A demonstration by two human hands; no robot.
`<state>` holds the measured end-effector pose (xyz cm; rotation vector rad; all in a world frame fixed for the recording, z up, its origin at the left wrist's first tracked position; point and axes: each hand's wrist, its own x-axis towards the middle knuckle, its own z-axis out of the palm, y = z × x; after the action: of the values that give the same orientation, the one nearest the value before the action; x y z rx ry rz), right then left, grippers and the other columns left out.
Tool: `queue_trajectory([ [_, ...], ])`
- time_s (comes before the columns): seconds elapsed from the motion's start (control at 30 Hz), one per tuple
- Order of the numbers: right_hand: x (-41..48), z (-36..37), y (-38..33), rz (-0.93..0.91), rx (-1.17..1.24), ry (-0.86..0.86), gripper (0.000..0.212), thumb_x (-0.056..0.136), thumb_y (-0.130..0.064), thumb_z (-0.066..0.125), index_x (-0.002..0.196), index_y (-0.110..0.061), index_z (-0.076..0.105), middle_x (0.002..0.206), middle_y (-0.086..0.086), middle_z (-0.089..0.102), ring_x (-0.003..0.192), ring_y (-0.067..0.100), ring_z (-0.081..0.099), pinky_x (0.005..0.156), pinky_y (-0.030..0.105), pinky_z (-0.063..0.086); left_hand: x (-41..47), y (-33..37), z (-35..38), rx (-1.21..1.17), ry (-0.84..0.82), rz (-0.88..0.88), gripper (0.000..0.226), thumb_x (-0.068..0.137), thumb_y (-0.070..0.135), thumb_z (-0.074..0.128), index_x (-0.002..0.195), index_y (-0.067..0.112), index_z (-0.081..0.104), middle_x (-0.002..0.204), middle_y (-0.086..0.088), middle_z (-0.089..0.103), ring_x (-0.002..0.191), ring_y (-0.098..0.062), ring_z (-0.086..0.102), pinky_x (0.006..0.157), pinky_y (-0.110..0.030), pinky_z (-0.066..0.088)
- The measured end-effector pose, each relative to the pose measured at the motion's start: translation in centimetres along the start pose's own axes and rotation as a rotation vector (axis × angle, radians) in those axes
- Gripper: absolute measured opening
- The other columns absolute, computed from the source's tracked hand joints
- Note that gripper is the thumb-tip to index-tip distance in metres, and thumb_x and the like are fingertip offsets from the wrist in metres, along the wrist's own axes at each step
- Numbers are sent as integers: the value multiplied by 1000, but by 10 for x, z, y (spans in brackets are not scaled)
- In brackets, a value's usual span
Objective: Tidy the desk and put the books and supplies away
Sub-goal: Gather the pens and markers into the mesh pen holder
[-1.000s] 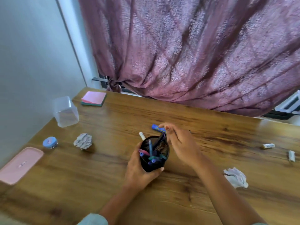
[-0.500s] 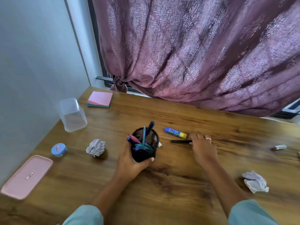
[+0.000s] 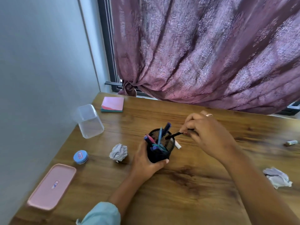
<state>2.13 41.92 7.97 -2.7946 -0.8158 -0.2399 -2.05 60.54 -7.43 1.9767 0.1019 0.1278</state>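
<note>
A black mesh pen holder (image 3: 159, 147) stands mid-desk with several coloured pens in it. My left hand (image 3: 144, 161) grips its near side. My right hand (image 3: 206, 133) is just right of the holder and pinches a thin black pen (image 3: 173, 135), whose tip pokes over the holder's rim. A small white stick (image 3: 178, 145) lies on the wood behind the holder. The blue glue stick seen earlier is hidden behind my right hand.
A clear plastic box (image 3: 89, 121) and pink sticky notes (image 3: 112, 104) sit at the back left. A blue round tin (image 3: 80, 157), a pink case (image 3: 52, 186), two crumpled papers (image 3: 118, 152) (image 3: 278, 177) and a small tube (image 3: 291, 142) lie on the wooden desk (image 3: 194, 184). A purple curtain (image 3: 203, 51) hangs behind.
My right hand picked the black pen up from the desk and brought it left to the holder's rim. My left hand kept its grip on the holder.
</note>
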Motion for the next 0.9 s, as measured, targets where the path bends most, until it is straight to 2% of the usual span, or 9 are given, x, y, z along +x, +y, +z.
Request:
queue_trajectory([
  [0.07,5,2,-17,-29,-12,-63,17,88,-21,63,97,-32,72,94,-20,55,95,7,42,77,24,43,-2,-1,-3,-4,-4,17,73,57,43,87,114,40,41,113,14,58,105,-2,55,84,-16,44],
  [0.23,12,41,-49,-67,162,-124,28,96,-12,47,114,-27,62,105,-7,63,100,17,49,87,32,42,-9,-1,-8,-40,8,101,75,59,35,88,119,36,42,108,27,49,99,8,50,80,1,35],
  [0.37,10,67,-58,-24,329,-134,19,100,-19,41,103,-30,57,95,-12,60,91,11,52,74,24,39,-8,-4,-8,-55,-7,132,79,58,40,85,125,27,48,114,13,56,106,-1,54,87,-18,45],
  [0.43,10,72,-62,-11,384,-93,15,100,-23,42,102,-28,56,91,-15,58,90,7,53,74,24,39,-8,-4,-9,-56,-14,134,80,56,45,81,126,26,47,115,12,57,107,-2,55,89,-27,48],
  [0.53,14,79,-67,-34,403,2,15,98,-33,44,108,-27,54,88,-17,56,87,2,54,74,22,39,-9,-2,-11,-92,-33,147,79,59,41,80,128,25,46,118,13,56,109,1,54,90,-28,49],
  [0.63,18,85,-75,-50,479,98,39,95,-57,32,119,-33,50,86,-21,52,90,-3,52,79,18,39,-10,0,-14,-93,-35,178,81,62,32,82,132,27,41,121,14,54,113,3,52,92,-26,48],
  [0.7,20,88,-83,-45,572,152,46,91,-66,26,121,-39,49,88,-23,49,94,-2,51,82,11,36,-9,0,-15,-104,-37,196,87,64,27,83,138,25,37,128,12,52,120,0,50,96,-28,46],
  [0.77,22,90,-89,-37,633,195,46,90,-69,25,121,-44,48,90,-23,47,95,0,49,84,7,33,-8,-1,-14,-109,-41,215,86,66,23,83,139,21,37,130,11,52,121,0,49,96,-26,45],
  [0.9,19,92,-87,13,630,287,50,91,-68,23,125,-40,46,93,-17,50,98,0,47,89,6,27,-7,-6,-11,-106,-54,214,81,64,29,83,134,19,43,123,10,55,113,2,52,91,-22,46],
])
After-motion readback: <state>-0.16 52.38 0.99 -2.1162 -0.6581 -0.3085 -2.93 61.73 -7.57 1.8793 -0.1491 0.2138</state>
